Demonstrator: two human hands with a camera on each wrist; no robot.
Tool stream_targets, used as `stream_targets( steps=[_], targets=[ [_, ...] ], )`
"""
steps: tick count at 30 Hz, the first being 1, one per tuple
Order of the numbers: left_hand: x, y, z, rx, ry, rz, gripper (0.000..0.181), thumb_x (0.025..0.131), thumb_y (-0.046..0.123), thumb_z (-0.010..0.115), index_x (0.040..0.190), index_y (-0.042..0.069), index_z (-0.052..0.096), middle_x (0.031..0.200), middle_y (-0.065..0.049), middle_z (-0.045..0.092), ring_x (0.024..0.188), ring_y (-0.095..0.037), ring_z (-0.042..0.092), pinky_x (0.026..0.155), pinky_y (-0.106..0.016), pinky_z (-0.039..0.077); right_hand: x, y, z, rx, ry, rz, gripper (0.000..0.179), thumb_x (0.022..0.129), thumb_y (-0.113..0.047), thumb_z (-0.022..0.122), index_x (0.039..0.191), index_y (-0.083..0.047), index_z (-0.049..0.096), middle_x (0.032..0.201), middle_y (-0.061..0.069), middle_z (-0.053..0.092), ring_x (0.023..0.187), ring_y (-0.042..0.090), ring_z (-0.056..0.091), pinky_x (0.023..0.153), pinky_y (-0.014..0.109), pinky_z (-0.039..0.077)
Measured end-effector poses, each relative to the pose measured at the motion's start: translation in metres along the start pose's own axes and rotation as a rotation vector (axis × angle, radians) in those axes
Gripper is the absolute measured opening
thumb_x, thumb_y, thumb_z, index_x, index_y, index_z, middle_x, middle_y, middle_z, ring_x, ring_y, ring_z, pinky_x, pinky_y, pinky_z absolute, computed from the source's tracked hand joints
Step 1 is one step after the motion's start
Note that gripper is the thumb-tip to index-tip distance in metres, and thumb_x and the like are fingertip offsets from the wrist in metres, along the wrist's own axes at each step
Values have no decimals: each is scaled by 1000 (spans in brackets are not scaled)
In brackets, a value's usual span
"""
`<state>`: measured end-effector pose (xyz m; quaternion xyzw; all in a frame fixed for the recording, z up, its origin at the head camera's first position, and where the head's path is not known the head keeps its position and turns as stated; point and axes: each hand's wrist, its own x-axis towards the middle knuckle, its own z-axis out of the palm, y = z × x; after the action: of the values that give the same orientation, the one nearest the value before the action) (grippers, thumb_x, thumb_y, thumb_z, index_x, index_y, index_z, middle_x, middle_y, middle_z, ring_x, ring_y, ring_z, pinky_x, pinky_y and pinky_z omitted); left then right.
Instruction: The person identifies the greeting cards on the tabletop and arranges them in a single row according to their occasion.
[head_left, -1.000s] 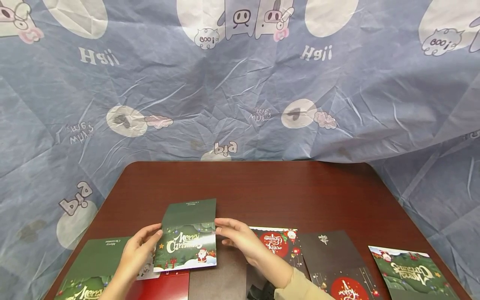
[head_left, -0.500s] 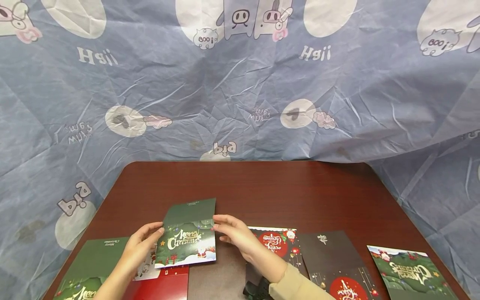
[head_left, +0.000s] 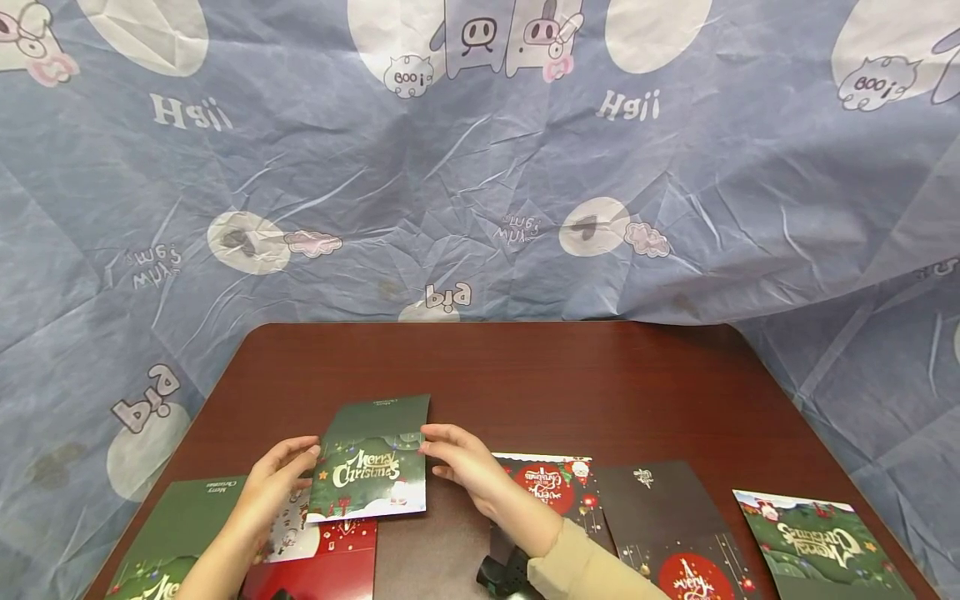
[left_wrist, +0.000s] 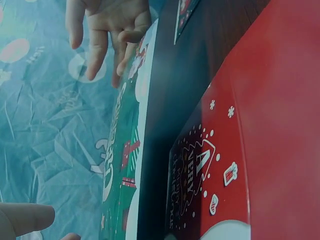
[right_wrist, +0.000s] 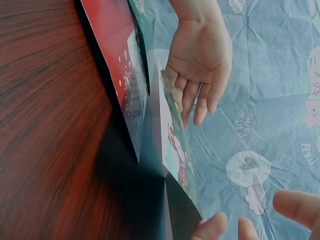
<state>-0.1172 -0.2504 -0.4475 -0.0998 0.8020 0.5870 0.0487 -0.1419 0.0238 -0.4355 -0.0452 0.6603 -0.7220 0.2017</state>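
Note:
A green folded Christmas card point(head_left: 367, 479) with gold "Merry Christmas" lettering stands partly unfolded between my two hands, tilted and raised over a red card. My left hand point(head_left: 273, 492) touches its left edge with fairly straight fingers; in the right wrist view that left hand point(right_wrist: 200, 60) shows its palm, thumb apart from the card. At the right edge, the fingertips of my right hand point(head_left: 480, 479) touch the card. The left wrist view shows the right hand point(left_wrist: 112, 30) with loosely spread fingers. Beneath lies the red card point(head_left: 322, 571), printed with white pictures.
Another green card point(head_left: 187, 517) lies left, partly under my left forearm. To the right are a dark card with a red circle point(head_left: 570, 492), a second dark card point(head_left: 660, 500) and a green card point(head_left: 825, 542). A patterned blue cloth point(head_left: 480, 208) hangs behind the brown table point(head_left: 525, 367).
Both hands and the green card have shifted slightly up and left in the head view. More of the red card below it shows now.

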Motion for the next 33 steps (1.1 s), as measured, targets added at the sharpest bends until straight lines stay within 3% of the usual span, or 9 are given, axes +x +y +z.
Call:
stream_targets(
  steps=[8, 17, 21, 26, 33],
  targets=[
    [4, 0, -3, -53, -18, 31, 50, 98, 28, 50, 137, 0, 36, 137, -22, 45, 101, -7, 53, 82, -30, 49, 8, 0, 3, 36, 20, 5, 42, 89, -16, 60, 126, 3, 52, 121, 14, 56, 100, 17, 56, 82, 31, 47],
    [12, -2, -5, -16, 4, 23, 57, 93, 31, 60, 137, 2, 38, 139, -18, 44, 101, -3, 53, 80, -32, 48, 14, 3, 7, 52, 23, -4, 42, 89, -16, 60, 125, 4, 52, 120, 15, 56, 101, 20, 56, 82, 31, 47],
    [14, -3, -6, -4, 27, 13, 55, 90, 19, 63, 137, 4, 39, 140, -17, 44, 92, 1, 55, 72, -28, 47, 18, 4, 9, 68, 26, -7, 42, 89, -15, 59, 125, 6, 52, 119, 15, 57, 102, 20, 57, 82, 30, 47],
    [19, -5, -9, -20, 29, -1, 69, 84, 7, 68, 143, 8, 33, 141, -12, 44, 83, 2, 58, 59, -24, 44, 21, 4, 12, 121, 49, -1, 42, 88, -11, 57, 125, 8, 50, 114, 16, 57, 99, 20, 57, 87, 35, 47],
    [22, -4, -9, 6, 80, -6, 64, 82, 10, 70, 139, 3, 39, 135, -18, 49, 87, 1, 58, 70, -23, 48, 31, 7, 15, 187, 73, 4, 42, 89, -9, 55, 125, 11, 49, 108, 13, 59, 96, 17, 58, 91, 36, 46]
  ],
)
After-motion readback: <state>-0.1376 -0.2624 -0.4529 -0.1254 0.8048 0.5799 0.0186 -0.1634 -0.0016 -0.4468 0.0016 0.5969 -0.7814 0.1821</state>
